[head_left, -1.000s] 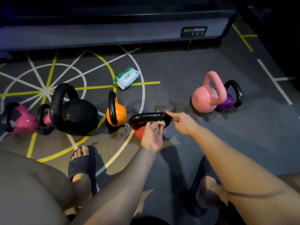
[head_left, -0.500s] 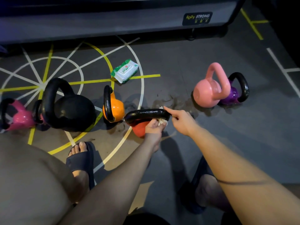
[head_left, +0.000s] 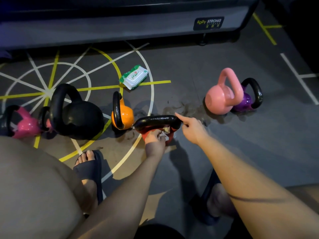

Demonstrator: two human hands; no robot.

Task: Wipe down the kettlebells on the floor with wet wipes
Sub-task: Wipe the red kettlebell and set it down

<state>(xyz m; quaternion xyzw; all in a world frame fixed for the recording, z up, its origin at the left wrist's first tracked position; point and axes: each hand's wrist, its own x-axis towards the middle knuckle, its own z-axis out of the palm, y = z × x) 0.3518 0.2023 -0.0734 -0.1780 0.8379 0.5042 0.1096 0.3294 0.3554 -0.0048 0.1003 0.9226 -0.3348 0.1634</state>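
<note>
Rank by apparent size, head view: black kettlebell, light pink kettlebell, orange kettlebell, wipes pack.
1. black kettlebell
2. light pink kettlebell
3. orange kettlebell and wipes pack: too close to rank.

left hand (head_left: 154, 141): moved down from the handle (head_left: 157, 120) top to the red kettlebell (head_left: 170, 141) body
wet wipe (head_left: 164, 134): now crumpled under the handle

1. Red kettlebell (head_left: 156, 120): I note a smooth red coating on the body and a glossy black handle.
2. Wipe (head_left: 164, 134), bunched in my left hand (head_left: 154, 141): soft white cloth-like sheet, matt and crumpled.
3. Wipe pack (head_left: 134, 77): shiny, wrinkled plastic film.
4. Orange kettlebell (head_left: 125, 117) and purple kettlebell (head_left: 246, 100): high-gloss, smooth.
5. Pink kettlebell (head_left: 219, 100): smooth, softer sheen.
6. Floor (head_left: 207, 66): matt, dark, with damp smears.
</note>
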